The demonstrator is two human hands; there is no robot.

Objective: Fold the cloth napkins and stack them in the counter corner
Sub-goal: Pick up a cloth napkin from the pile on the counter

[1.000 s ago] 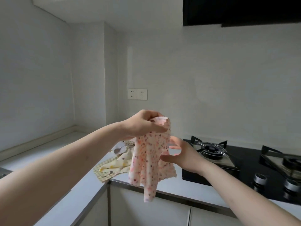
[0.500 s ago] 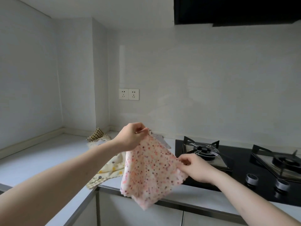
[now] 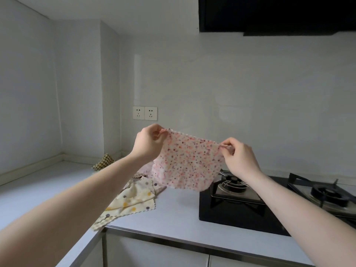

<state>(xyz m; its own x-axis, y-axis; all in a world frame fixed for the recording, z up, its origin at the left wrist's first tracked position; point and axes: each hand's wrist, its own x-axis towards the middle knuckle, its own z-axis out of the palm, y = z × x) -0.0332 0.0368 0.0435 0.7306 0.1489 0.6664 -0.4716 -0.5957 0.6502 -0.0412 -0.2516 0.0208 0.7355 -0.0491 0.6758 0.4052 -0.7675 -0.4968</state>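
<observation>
Above the tabletop, a pink spotted napkin hung spread between two hands.

Fingers of the left hand and of the right hand were pinched shut on its top corners; levelling those corners before laying it flat would likely give a square fold. Unfolded napkins lay below, beside the stove. No containers showed.

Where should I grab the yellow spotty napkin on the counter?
Probably by the zigzag corner nearest the counter's front edge, coming from above on the left: the yellow dotted napkin lies flat and crumpled there, its far end tucked under other cloths, and both hands are busy with the pink one.
</observation>
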